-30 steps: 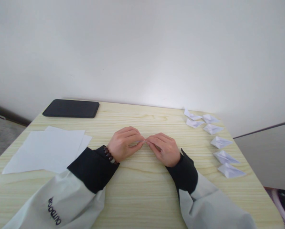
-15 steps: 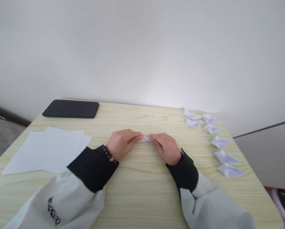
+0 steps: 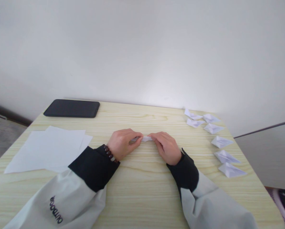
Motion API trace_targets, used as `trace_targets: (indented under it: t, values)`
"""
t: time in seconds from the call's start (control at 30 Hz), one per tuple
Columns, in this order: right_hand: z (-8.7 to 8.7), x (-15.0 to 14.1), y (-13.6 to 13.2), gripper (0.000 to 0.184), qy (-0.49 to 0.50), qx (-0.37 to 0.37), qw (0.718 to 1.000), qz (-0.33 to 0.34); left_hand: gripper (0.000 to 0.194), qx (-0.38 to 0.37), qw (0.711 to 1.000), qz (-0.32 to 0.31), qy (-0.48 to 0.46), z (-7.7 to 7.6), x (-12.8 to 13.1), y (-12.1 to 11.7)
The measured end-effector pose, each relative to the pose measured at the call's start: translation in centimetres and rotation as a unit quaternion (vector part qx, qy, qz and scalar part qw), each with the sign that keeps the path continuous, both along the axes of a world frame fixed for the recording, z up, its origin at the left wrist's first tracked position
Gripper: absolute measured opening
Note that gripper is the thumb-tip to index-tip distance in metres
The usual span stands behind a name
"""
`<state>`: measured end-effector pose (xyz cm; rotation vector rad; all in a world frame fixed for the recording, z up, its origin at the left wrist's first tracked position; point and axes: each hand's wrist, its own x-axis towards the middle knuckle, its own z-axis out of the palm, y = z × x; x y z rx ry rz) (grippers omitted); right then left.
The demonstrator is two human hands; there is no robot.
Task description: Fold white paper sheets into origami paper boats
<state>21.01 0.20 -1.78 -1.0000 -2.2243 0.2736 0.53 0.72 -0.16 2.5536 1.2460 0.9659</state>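
Observation:
Between my two hands is a small piece of folded white paper [image 3: 146, 139], held just above or against the tabletop; which of these I cannot tell. My left hand [image 3: 123, 143], with a dark bead bracelet at the wrist, pinches its left end between thumb and fingers. At the other end, my right hand [image 3: 165, 147] grips the paper in the same way. Only a short middle stretch of the paper shows; the fingers cover the rest.
Several folded paper boats [image 3: 221, 142] line the right side of the wooden table [image 3: 142, 190]. Loose white sheets [image 3: 51, 148] overlap at the left, with a black phone [image 3: 72, 108] behind them. A white wall [image 3: 142, 54] rises at the table's far edge.
Slightly more of the folded paper shows between my fingers and behind my left thumb. Both hands stay in nearly the same place; the whole view has shifted a little.

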Motion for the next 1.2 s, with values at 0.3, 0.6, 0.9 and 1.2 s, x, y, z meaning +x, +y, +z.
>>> trace_targets:
  t: [0.3,0.6,0.9,1.2]
  values:
    - [0.5,-1.2,-0.6,0.017,-0.004,0.001,1.0,-0.014,0.016,-0.007,0.998,-0.061,0.003,-0.2,0.2,0.1]
    - [0.7,-1.2,-0.6,0.021,-0.033,0.015,0.999,-0.012,0.018,0.021,0.999,-0.038,0.009,0.1,0.3,0.0]
    - [0.2,0.0,-0.1,0.028,0.001,0.013,1.0,-0.004,0.024,-0.064,0.997,-0.031,-0.004,-0.1,-0.4,0.1]
    - [0.3,-0.4,-0.3,0.02,0.031,0.008,0.999,-0.039,0.023,-0.058,0.998,0.017,-0.022,-0.4,-0.4,0.0]
